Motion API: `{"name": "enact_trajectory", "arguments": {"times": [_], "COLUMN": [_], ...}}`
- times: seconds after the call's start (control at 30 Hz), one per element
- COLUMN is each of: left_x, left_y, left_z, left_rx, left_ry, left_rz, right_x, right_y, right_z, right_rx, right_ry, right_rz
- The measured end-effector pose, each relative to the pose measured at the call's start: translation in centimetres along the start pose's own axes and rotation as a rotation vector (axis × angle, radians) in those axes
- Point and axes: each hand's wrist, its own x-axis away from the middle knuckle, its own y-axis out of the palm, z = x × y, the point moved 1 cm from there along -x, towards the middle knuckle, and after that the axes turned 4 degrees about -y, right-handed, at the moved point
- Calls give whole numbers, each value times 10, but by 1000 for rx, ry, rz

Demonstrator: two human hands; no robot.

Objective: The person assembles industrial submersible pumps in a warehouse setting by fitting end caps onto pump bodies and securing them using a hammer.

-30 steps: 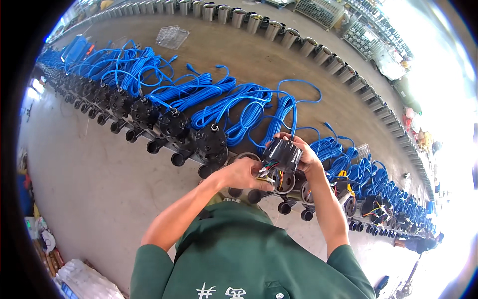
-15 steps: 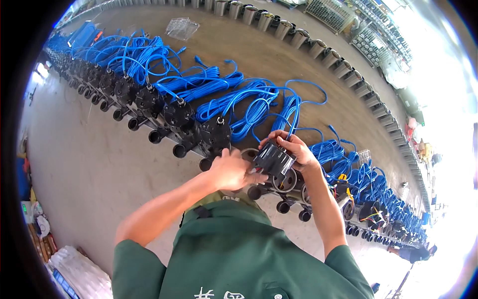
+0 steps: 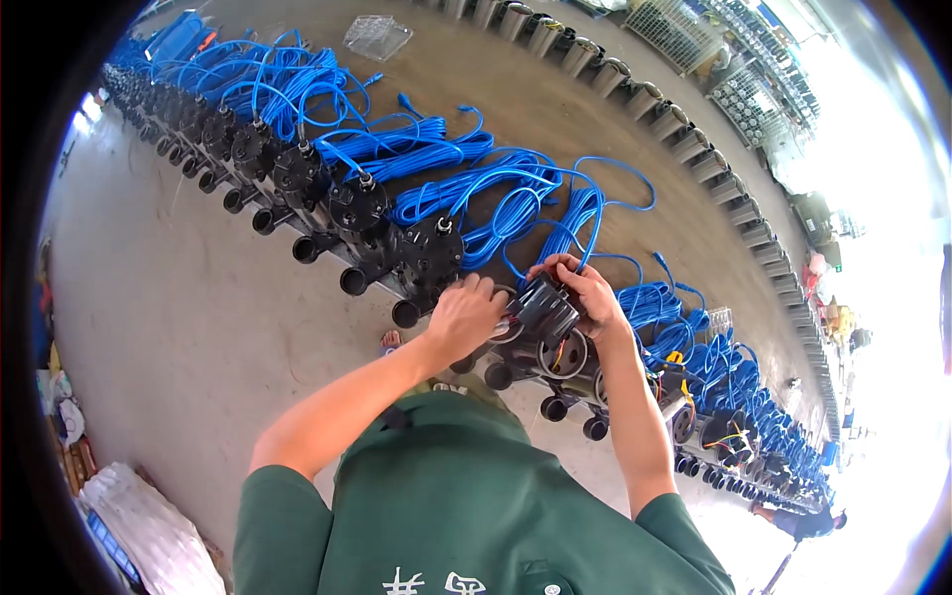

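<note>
Gripping a glossy, ribbed black housing [image 3: 545, 313] near a round open canister [image 3: 565, 374], the right hand [image 3: 593, 295] faces the left hand [image 3: 466, 317], whose hold I cannot tell, with a pale floor [image 3: 198, 317] below, a brown surface [image 3: 635, 129] beyond, blue cable coils [image 3: 516, 213] and capped black units [image 3: 426, 260] alongside, and curled left fingers [image 3: 486, 290] in the way.

Left forearm [image 3: 352, 397]: bare, angled far and right, elbow out left.
Left grip [image 3: 464, 317]: back upward, fingers curled, tips partly hidden.
Right forearm [image 3: 635, 412]: bare, angled far, slightly left.
Right grip [image 3: 592, 299]: fingers bent leftward, apart from left.
</note>
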Motion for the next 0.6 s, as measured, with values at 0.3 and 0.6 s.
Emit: {"name": "enact_trajectory", "arguments": {"times": [0.3, 0.6], "left_x": [36, 38], "left_y": [16, 22], "left_z": [17, -2], "left_rx": [708, 450], "left_ry": [-290, -210], "left_rz": [301, 266], "right_x": [-3, -15], "right_y": [-2, 0], "right_z": [9, 39], "right_rx": [234, 294], "right_ry": [-286, -510], "right_rz": [20, 56]}}
